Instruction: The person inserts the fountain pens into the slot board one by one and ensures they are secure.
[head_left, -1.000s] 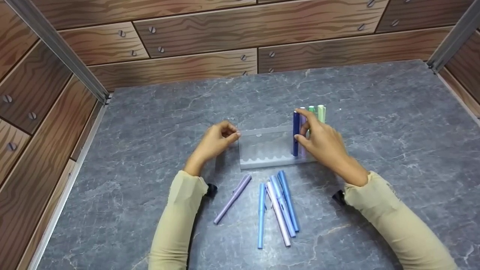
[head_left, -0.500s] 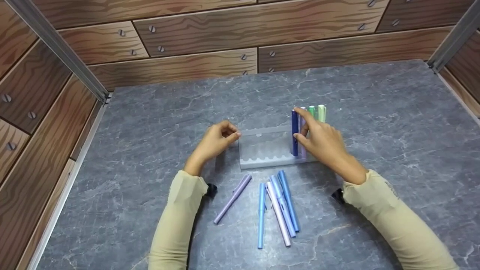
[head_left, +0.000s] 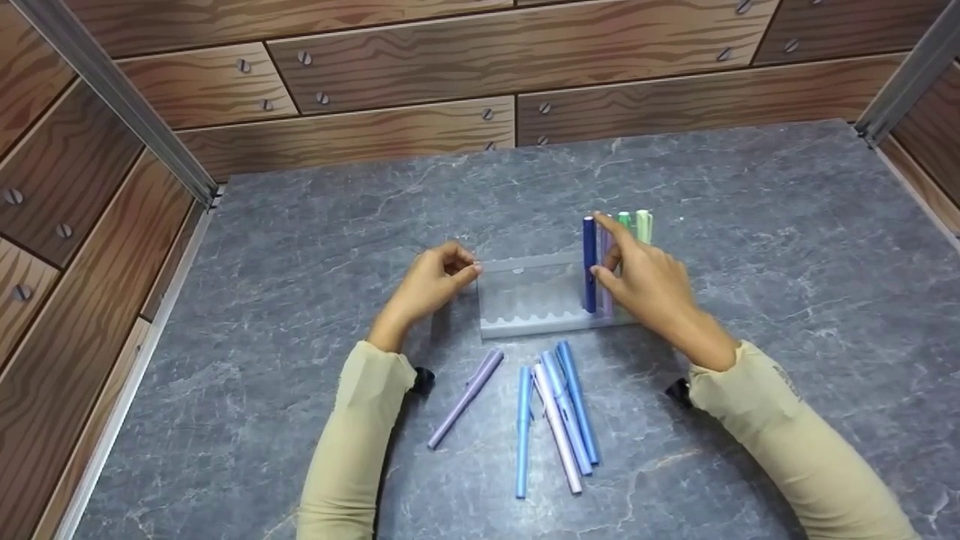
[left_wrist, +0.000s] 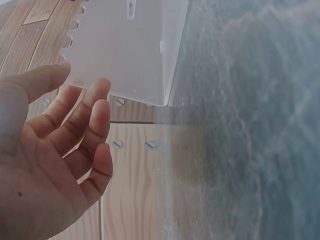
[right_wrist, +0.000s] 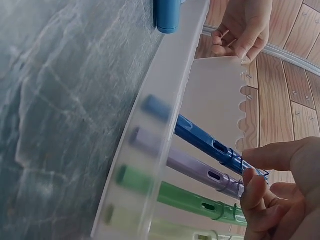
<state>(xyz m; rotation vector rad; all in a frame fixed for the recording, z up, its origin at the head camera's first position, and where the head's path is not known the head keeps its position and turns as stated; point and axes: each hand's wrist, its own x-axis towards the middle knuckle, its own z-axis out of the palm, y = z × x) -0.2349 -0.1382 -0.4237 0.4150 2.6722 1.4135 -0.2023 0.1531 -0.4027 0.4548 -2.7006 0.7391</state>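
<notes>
A clear plastic pen rack (head_left: 534,289) with a notched edge stands on the table. My left hand (head_left: 431,279) holds its left corner between thumb and fingertips; in the left wrist view the thumb (left_wrist: 47,80) meets the notched edge. A dark blue pen (head_left: 589,262) stands upright in the rack, its lower end in the front ledge. My right hand (head_left: 645,281) has thumb and index finger at its upper part, seen in the right wrist view at the capped end. Beside it stand a lilac pen (right_wrist: 200,172), a green pen (right_wrist: 195,202) and a pale green pen (head_left: 643,226).
On the table in front of the rack lie a purple pen (head_left: 466,399), a light blue pen (head_left: 523,431), a pale lilac pen (head_left: 556,427) and other blue pens (head_left: 576,401). Wood-patterned walls (head_left: 420,75) border the grey table (head_left: 337,202) at the back and left.
My right index fingertip has shifted slightly right at the dark blue pen's top, and the pen's top has moved slightly left. My left hand and the loose pens have stayed in place.
</notes>
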